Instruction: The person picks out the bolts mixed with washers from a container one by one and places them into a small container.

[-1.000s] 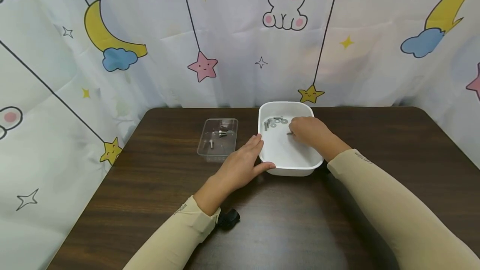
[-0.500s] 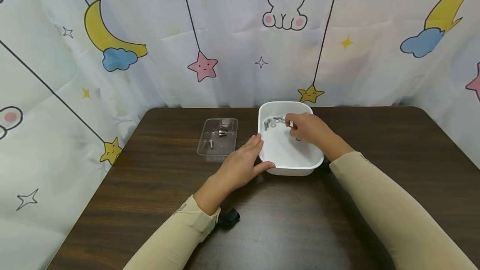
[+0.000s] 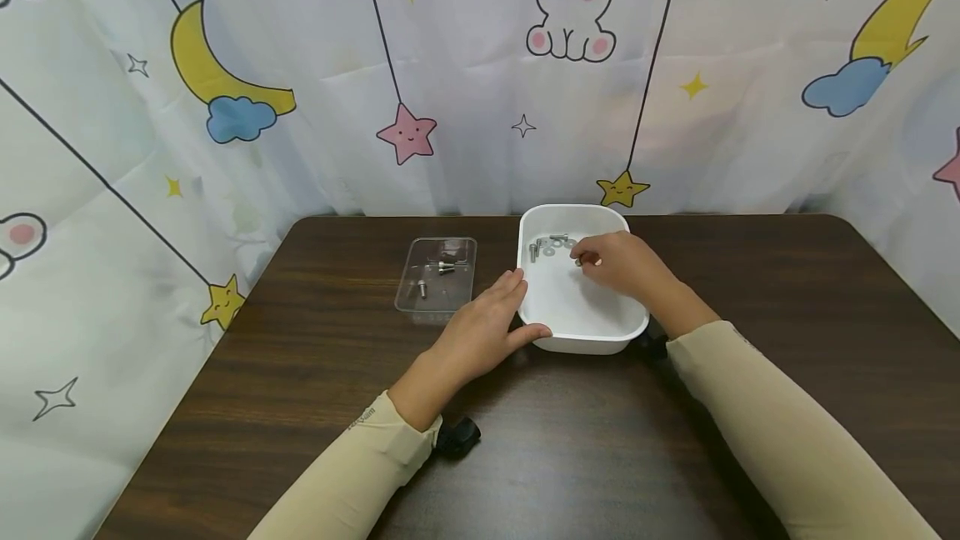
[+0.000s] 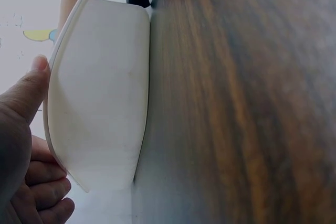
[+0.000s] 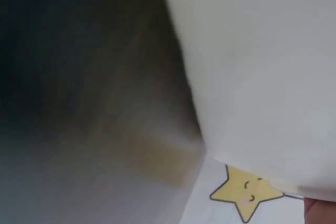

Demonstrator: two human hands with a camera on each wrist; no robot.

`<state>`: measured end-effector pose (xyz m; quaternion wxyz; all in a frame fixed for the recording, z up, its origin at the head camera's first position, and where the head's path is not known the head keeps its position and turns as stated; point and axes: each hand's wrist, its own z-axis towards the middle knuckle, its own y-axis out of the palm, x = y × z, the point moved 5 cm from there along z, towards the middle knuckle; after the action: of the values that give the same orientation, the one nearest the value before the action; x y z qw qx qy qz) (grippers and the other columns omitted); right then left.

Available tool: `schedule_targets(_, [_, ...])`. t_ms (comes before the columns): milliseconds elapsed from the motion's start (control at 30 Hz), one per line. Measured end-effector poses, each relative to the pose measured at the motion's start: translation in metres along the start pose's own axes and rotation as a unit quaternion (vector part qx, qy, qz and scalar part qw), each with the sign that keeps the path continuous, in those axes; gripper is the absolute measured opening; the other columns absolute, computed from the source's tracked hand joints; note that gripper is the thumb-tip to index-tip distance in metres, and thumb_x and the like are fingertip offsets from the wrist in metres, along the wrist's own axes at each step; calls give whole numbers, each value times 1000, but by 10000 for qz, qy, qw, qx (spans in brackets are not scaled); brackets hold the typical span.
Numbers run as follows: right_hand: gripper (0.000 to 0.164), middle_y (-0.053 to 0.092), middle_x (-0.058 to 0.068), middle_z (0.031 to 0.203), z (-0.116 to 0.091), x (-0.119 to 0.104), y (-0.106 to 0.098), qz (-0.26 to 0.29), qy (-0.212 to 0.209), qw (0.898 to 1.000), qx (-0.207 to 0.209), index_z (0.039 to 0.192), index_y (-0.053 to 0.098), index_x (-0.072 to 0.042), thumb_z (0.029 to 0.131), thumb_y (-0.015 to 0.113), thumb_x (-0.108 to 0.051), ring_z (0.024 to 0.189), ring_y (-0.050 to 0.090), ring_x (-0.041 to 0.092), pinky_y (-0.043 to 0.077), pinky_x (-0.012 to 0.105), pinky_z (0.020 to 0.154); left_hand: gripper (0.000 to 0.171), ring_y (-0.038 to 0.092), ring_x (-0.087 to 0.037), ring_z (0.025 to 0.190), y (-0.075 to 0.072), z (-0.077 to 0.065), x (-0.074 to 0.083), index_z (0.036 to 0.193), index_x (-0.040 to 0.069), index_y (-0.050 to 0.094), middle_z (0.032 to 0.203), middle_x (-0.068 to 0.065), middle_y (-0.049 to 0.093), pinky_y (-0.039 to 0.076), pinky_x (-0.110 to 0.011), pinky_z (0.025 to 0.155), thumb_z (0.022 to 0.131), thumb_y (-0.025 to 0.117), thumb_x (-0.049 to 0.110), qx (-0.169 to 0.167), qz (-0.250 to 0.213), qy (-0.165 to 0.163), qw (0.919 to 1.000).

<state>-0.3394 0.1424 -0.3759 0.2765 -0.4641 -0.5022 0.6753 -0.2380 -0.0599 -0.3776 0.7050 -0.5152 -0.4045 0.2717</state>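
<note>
L hand (image 3: 483, 332), fingers straight, on white tray (image 3: 585, 311); R hand (image 3: 622, 263) pinches sm. part (image 3: 579, 262), type unclear. Prob. partway: bolts (image 3: 534, 252), washers (image 3: 549, 252) in tray; screws (image 3: 423, 289) in clear box (image 3: 447, 296) maybe left.

The tub (image 3: 570, 307) stands on the table (image 3: 585, 440), right of the tray (image 3: 450, 294) (both toward the rear). The tub contains screws (image 3: 533, 252) and washers (image 3: 549, 252); the tray, further screws (image 3: 422, 288). Behind: the curtain (image 3: 465, 48).

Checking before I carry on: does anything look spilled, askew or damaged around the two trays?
Nothing stands out. The white tray sits upright with bolts and washers inside, and the clear tray sits flat, holding small metal parts.
</note>
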Motion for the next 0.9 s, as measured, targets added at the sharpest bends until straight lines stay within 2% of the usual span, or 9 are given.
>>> schedule_targets(100, [23,75,8,102,-7,-4,0,106,-77,9997,186,114,73,-9,93,65,-13,93,67,23,54,46,88,81,31,-23,147,0,0,0,148,2,42,158,-12,34,37,-40,114,93,54,60,32,37,21,10000])
schedule_targets(200, [21,74,8,102,-13,-6,1,216,-35,9994,283,112,73,-9,94,66,-16,89,66,23,55,46,86,81,31,-22,147,0,0,1,148,2,42,158,-11,34,37,-41,114,93,54,60,29,34,11,10000])
schedule_targets(300, [19,74,7,99,-19,-8,2,364,2,9986,388,110,74,-10,93,67,-18,85,65,21,56,43,81,81,30,-22,148,0,-1,1,148,3,42,159,-11,33,37,-41,113,92,54,60,6,11,-12,10000])
schedule_targets(433, [17,72,3,88,-26,-10,2,658,45,9966,487,106,74,-11,93,68,-19,75,61,18,53,35,70,81,30,-22,148,1,-1,0,149,3,42,159,-11,33,38,-41,113,92,54,60,-32,-36,-52,10000])
schedule_targets(600, [15,67,-1,82,-34,-14,1,1008,57,9944,306,103,75,-13,93,70,-23,75,55,17,47,31,68,82,29,-22,148,2,-1,0,150,3,40,160,-10,32,38,-42,113,92,54,60,-46,-71,-75,9999])
schedule_targets(700, [14,68,-1,86,-39,-21,0,1141,-16,9933,189,101,76,-13,92,71,-23,79,55,18,49,32,71,82,29,-22,148,2,-1,0,150,2,40,160,-10,32,39,-43,112,92,55,60,-20,-90,-59,9999])
schedule_targets(900, [16,74,1,90,-45,-38,1,1351,-47,9905,265,99,77,-9,91,72,-22,81,61,17,53,34,74,82,29,-22,148,1,0,0,150,3,40,160,-10,31,40,-43,111,93,54,60,7,-132,-29,9999])
